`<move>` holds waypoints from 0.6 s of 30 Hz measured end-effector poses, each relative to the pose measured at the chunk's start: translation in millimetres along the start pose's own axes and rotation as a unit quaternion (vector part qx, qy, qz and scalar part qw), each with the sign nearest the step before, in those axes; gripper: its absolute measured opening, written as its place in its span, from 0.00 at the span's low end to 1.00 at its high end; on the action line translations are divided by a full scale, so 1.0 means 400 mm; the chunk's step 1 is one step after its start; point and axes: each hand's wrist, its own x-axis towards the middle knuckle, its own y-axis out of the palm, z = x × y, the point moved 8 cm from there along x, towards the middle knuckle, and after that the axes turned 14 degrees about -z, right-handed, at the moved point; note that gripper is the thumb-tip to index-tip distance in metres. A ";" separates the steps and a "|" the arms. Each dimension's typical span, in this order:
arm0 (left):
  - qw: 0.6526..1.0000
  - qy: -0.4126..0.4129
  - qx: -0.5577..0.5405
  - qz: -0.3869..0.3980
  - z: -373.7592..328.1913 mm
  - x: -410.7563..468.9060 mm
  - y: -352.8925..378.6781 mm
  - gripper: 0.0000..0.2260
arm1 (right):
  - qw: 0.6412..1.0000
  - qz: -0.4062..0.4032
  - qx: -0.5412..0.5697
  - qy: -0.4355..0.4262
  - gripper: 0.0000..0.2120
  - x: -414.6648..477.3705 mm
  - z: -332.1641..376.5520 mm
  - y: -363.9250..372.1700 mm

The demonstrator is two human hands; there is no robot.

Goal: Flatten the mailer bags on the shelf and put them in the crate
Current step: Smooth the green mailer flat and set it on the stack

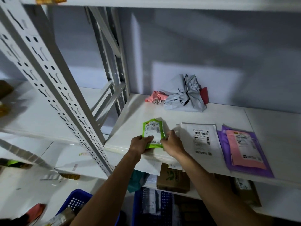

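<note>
both hands (140, 142) (172, 144) grip a green mailer bag (152, 130) on the shelf (268, 121).

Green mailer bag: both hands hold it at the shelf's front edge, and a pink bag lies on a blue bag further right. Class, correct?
No: the head view shows the pink bag on a purple bag, not blue. The left hand and right hand do hold the green mailer bag.

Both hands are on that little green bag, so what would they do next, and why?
Probably press the green mailer bag flat against the shelf: the left hand and right hand pinch its near end, its edges look crinkled, and the blue crate waits below.
</note>
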 end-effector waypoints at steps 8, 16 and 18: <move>0.930 0.197 0.296 -0.091 -0.030 -0.027 -0.014 0.25 | 0.998 0.024 -0.046 -0.029 0.22 -0.031 -0.038 0.034; 0.801 0.426 0.414 -0.075 -0.087 -0.049 0.065 0.20 | 0.978 0.179 0.101 -0.024 0.21 -0.104 0.026 0.103; 0.797 0.422 0.426 -0.068 -0.084 -0.031 0.073 0.23 | 0.977 0.193 0.084 -0.019 0.12 -0.105 0.024 0.108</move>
